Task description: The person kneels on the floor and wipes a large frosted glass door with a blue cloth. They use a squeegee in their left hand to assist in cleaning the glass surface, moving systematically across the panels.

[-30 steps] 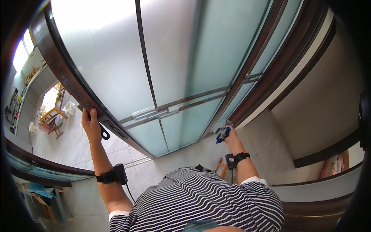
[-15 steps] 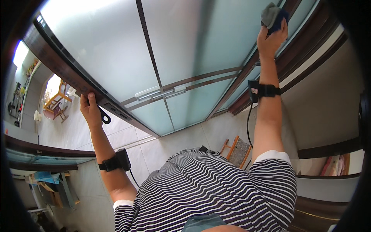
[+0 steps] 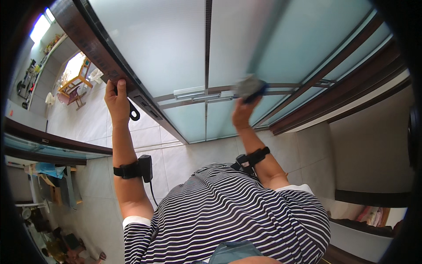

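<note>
A grey cleaning pad [image 3: 249, 86], blurred so its make is uncertain, sits at centre frame against the frosted glass door [image 3: 171, 48], at its horizontal rail. The right hand [image 3: 243, 112] has its fingers closed around it, seemingly mid-wipe; next, the pad needs steady pressure across the unwiped pane. Left of centre, the left hand [image 3: 117, 100] grips the dark door frame [image 3: 94, 42], fingers curled over its edge.

Pale tiled floor [image 3: 176, 154] (glossy) carries wooden stool [image 3: 74, 88].

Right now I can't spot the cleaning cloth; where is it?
In the head view, the cloth is in the right hand, pressed against the frosted glass door right of centre, at its horizontal rail.
</note>
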